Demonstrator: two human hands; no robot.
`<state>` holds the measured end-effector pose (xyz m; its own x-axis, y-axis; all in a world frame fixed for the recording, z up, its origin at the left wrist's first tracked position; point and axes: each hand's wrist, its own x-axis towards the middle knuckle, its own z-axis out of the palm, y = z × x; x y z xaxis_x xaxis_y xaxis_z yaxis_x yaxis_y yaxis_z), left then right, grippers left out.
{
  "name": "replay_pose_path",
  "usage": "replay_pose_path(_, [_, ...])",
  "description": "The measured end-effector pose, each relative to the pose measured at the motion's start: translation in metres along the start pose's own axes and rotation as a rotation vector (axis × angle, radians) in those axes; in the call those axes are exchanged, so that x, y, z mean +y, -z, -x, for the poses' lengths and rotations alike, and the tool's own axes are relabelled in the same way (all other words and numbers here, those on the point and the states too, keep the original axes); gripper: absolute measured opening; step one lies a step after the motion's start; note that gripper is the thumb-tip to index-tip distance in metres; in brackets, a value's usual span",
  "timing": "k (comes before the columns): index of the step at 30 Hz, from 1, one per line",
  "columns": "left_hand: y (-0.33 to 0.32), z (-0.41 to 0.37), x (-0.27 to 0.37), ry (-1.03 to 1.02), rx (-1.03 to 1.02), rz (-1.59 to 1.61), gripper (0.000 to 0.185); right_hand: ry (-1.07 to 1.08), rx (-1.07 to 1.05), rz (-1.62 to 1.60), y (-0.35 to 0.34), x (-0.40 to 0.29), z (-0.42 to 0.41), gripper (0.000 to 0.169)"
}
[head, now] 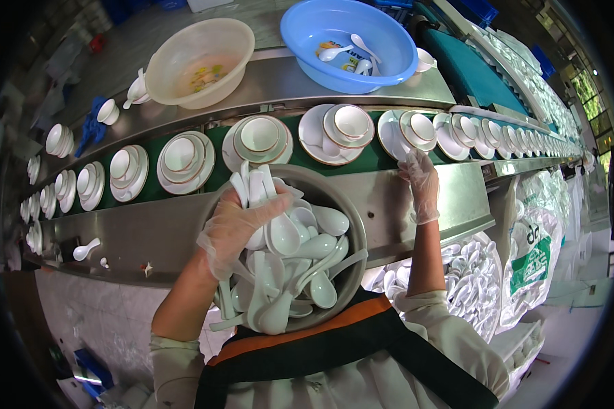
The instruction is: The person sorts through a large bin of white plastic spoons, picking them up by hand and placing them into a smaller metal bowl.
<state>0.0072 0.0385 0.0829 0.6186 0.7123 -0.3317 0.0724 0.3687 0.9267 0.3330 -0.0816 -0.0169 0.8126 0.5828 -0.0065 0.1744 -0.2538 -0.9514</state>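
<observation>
My left hand (248, 214), in a clear plastic glove, grips several white ceramic spoons by their handles. It is over a grey basin (358, 230) heaped with more white spoons (317, 245). My right hand (420, 179), gloved the same way, is at the near rim of a white plate (389, 134) on the green conveyor belt (358, 162). A stacked saucer and bowl (420, 128) sit on that plate. The fingertips partly cover the plate's near side, so whether they pinch a spoon there is unclear. To its left, another plate bears a spoon (331, 147) beside its bowl.
Place settings line the belt both ways. Behind it stand a cream basin (204, 56) and a blue basin (348, 46) holding a few spoons. A lone spoon (86, 249) lies on the steel ledge (148, 230). Below right, a large container of spoons (470, 276) adjoins a printed sack (532, 255).
</observation>
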Motion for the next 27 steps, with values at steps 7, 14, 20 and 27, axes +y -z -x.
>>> replay_pose_path(7, [0.008,-0.003,-0.008,-0.032,0.131,0.133,0.027,0.271,-0.497,0.082,-0.039,-0.101,0.101,0.042])
replay_pose_path(14, [-0.004,-0.001,-0.006,-0.033,0.044,0.134,0.023,0.646,-0.421,0.429,-0.056,-0.124,0.113,0.046])
replay_pose_path(20, [-0.011,0.000,0.002,0.005,0.056,0.048,0.022,0.667,-0.526,0.364,-0.065,-0.114,0.117,0.031])
replay_pose_path(27, [-0.016,-0.001,-0.007,-0.053,0.119,-0.065,0.018,0.718,-0.597,0.393,-0.063,-0.131,0.120,0.019])
